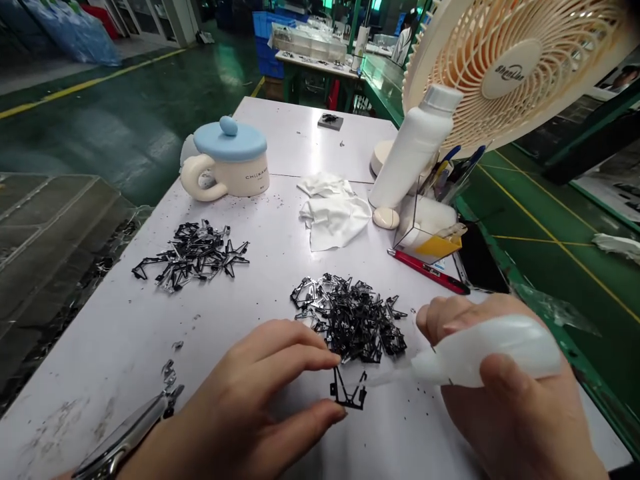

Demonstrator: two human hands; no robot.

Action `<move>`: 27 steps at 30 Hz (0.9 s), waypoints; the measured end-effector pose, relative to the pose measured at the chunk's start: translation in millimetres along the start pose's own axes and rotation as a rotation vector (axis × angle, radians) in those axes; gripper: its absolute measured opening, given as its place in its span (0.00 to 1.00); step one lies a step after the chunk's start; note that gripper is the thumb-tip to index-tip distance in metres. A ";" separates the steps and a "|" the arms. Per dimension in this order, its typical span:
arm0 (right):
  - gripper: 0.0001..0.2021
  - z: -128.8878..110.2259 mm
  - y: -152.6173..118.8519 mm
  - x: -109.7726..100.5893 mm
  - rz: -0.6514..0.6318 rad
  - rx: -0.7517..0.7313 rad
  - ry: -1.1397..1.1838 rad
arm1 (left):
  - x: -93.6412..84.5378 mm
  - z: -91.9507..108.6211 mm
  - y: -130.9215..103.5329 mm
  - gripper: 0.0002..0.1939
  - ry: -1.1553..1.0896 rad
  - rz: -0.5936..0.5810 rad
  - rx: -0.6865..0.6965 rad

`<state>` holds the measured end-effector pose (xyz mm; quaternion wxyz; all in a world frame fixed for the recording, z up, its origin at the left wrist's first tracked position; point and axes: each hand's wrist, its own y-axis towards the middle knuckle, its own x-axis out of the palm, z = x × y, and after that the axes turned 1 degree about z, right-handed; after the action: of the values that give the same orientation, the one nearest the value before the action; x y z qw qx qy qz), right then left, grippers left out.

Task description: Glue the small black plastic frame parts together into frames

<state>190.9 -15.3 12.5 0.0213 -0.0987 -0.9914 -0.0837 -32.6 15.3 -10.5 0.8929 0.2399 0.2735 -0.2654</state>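
My left hand pinches a small black plastic bracket between thumb and fingertips, just above the table. In my right hand is a translucent white squeeze bottle, tilted so that its thin clear nozzle points left. The nozzle's tip is at the bracket's right side; whether they touch I cannot tell. Just behind the bracket lies a heap of similar black plastic parts. A second, looser pile of black parts spreads farther left. Beside my left wrist, partly hidden, lies a metal hand tool.
Behind the piles stand a blue-lidded mug, a crumpled white cloth and a tall white bottle. To the right are a clear pen holder, a red pen-like tool and a large fan. A clear tray borders the table's left.
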 end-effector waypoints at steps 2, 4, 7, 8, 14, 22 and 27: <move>0.10 0.0 -0.3 -0.7 0.003 0.011 -0.003 | -0.7 0.9 0.3 0.14 0.008 -0.021 -0.008; 0.10 -0.2 -0.5 -0.7 -0.001 0.027 0.006 | -1.0 1.6 0.4 0.14 0.025 -0.036 -0.008; 0.10 -0.6 -0.8 0.2 -0.008 0.042 0.008 | -1.1 2.1 -0.5 0.14 0.053 -0.039 0.002; 0.10 -0.6 -0.9 0.5 -0.007 0.045 0.005 | -1.2 2.0 -1.0 0.14 0.055 -0.038 0.003; 0.10 -0.7 -0.5 0.9 -0.013 0.060 -0.016 | -1.2 0.1 -3.0 0.15 0.053 -0.040 0.004; 0.09 -0.6 0.2 0.2 -0.048 0.072 -0.009 | 0.5 0.9 -2.1 0.15 0.063 -0.054 0.000; 0.09 -1.3 -0.2 -0.2 -0.063 0.071 0.001 | 0.9 0.4 -2.0 0.15 0.060 -0.055 -0.004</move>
<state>191.1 -15.8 13.7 0.0227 -0.0666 -0.9963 -0.0491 -33.0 13.3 -11.3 0.8771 0.2385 0.3071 -0.2819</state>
